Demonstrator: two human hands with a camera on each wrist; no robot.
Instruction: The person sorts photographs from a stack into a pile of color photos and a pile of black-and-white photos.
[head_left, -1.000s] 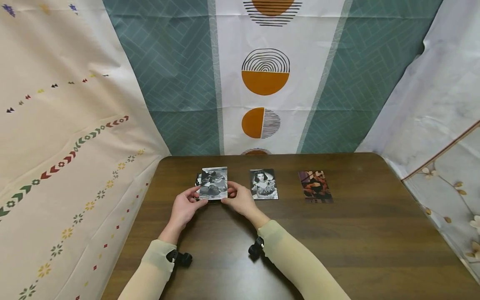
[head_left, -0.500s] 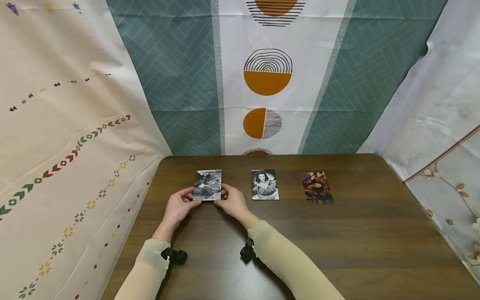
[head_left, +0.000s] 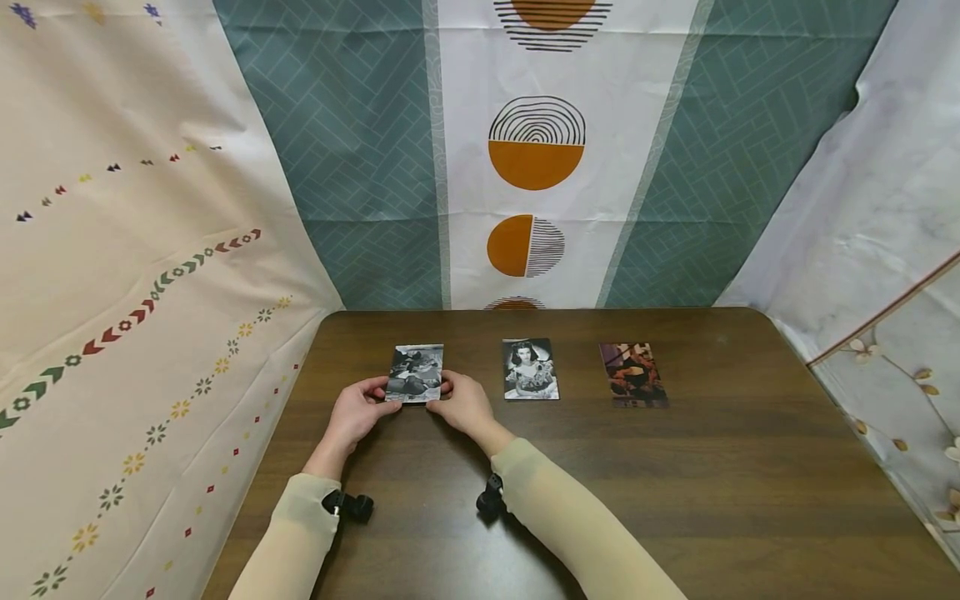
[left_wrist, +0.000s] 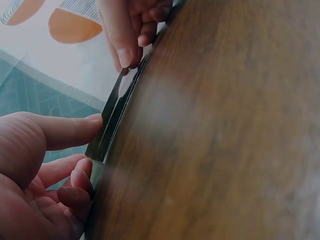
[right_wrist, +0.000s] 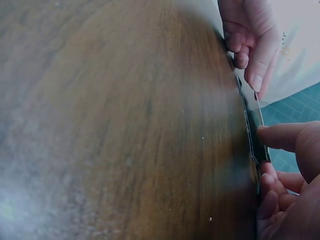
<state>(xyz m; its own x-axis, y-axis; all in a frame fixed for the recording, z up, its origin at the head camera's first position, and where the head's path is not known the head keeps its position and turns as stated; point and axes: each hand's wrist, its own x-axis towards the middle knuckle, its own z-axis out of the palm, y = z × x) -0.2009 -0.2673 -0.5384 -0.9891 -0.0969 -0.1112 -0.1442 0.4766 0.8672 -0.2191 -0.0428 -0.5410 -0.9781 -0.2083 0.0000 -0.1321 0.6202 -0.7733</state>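
One photo card (head_left: 415,373), rectangular, thin, monochrome

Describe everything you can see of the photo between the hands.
The photo is a thin, card-like rectangle, black-and-white picture facing up, its details too small to tell. It is toward the far left of the table. The left hand and right hand pinch its near corners. Wrist views show a second thin edge just beneath; whether they touch is unclear.
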